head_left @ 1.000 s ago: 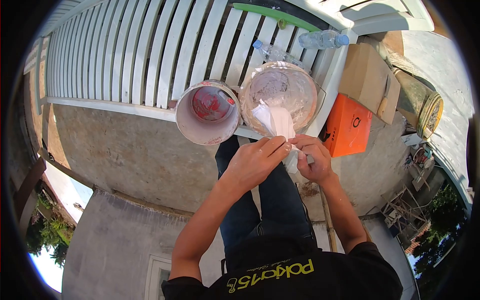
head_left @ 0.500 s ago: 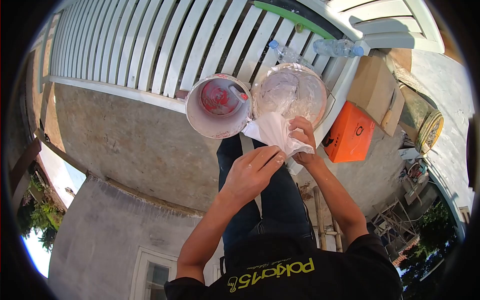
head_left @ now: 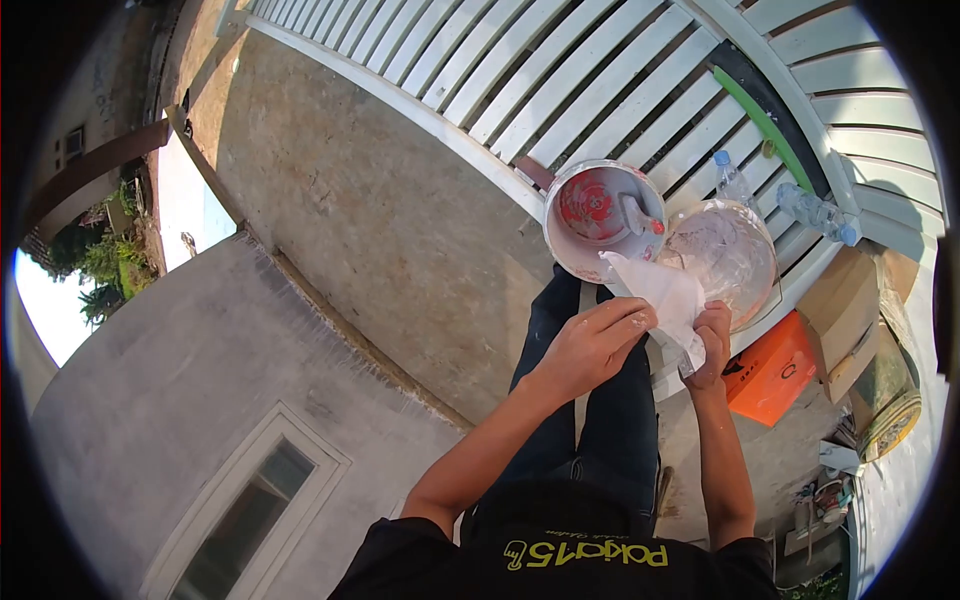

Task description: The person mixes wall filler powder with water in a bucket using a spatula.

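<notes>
I observe the left hand point(head_left: 597, 345) and right hand point(head_left: 712, 343) both grasping one limp white sheet point(head_left: 668, 294) near a round, red-stained white bucket point(head_left: 577, 252).

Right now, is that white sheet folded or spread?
Partly spread: the white sheet fans out between left hand and right hand; hidden folds unclear.

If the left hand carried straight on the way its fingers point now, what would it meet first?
Most likely the thin white sheet right at the left hand's fingertips; beyond it the tub seems next, though depth is unclear.
</notes>
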The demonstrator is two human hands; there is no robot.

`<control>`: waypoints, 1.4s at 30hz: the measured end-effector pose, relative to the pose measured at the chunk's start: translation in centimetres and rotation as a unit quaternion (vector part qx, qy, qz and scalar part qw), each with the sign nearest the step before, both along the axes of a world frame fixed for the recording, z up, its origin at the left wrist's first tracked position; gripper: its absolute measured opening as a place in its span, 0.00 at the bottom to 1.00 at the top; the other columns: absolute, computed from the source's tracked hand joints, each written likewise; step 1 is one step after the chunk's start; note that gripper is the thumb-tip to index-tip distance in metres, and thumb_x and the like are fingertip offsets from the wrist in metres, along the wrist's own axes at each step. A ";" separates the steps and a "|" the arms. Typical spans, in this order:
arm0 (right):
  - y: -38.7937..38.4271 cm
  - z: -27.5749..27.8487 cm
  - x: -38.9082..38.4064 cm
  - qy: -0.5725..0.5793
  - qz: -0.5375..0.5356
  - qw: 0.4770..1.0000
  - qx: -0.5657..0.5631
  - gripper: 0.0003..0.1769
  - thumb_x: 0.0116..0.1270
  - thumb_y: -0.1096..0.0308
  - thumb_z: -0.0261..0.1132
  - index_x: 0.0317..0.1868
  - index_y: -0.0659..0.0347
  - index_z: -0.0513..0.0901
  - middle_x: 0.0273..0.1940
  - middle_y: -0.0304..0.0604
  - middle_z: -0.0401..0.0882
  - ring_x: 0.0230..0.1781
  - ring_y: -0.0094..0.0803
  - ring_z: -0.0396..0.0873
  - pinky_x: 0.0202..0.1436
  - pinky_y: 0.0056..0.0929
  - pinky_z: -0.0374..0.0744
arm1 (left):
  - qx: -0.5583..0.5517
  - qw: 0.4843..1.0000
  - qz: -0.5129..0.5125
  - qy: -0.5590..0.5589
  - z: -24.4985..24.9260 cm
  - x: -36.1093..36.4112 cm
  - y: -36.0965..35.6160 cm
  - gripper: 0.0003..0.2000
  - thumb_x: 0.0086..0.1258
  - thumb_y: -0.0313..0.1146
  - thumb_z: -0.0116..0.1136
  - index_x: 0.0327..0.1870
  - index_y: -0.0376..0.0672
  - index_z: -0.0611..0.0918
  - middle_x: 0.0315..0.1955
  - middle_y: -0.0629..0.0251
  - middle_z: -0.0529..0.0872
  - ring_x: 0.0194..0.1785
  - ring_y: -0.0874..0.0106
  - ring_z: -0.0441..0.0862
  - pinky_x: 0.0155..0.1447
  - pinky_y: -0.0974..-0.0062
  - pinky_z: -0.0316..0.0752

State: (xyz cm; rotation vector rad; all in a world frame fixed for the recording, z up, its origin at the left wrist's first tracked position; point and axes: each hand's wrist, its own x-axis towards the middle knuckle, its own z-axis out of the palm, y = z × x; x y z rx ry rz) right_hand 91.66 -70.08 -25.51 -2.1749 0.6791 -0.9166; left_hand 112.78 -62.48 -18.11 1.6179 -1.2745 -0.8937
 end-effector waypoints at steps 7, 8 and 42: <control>0.3 -0.1 1.4 -0.016 0.004 0.999 0.037 0.15 0.56 0.85 0.65 0.43 0.68 0.73 0.32 0.48 0.73 0.29 0.46 0.72 0.43 0.49 0.77 | -0.010 0.999 0.041 0.013 -0.8 1.0 0.3 0.09 0.66 0.19 0.65 0.46 0.35 0.85 0.45 0.56 0.86 0.45 0.59 0.87 0.47 0.68 0.82; 0.2 0.4 1.7 -0.002 0.004 1.000 0.026 0.15 0.56 0.86 0.63 0.43 0.69 0.74 0.32 0.48 0.73 0.30 0.47 0.72 0.43 0.49 0.76 | -0.010 0.999 0.046 0.014 -0.9 1.2 0.4 0.09 0.66 0.19 0.65 0.46 0.34 0.85 0.45 0.56 0.86 0.45 0.59 0.87 0.47 0.69 0.82; 1.0 2.4 5.7 0.071 -0.045 0.991 0.099 0.13 0.53 0.80 0.76 0.34 0.64 0.77 0.25 0.47 0.77 0.26 0.48 0.76 0.31 0.42 0.74 | 0.086 0.980 0.114 0.141 -5.2 2.6 1.2 0.11 0.75 0.17 0.55 0.54 0.33 0.82 0.52 0.58 0.84 0.56 0.70 0.84 0.59 0.75 0.79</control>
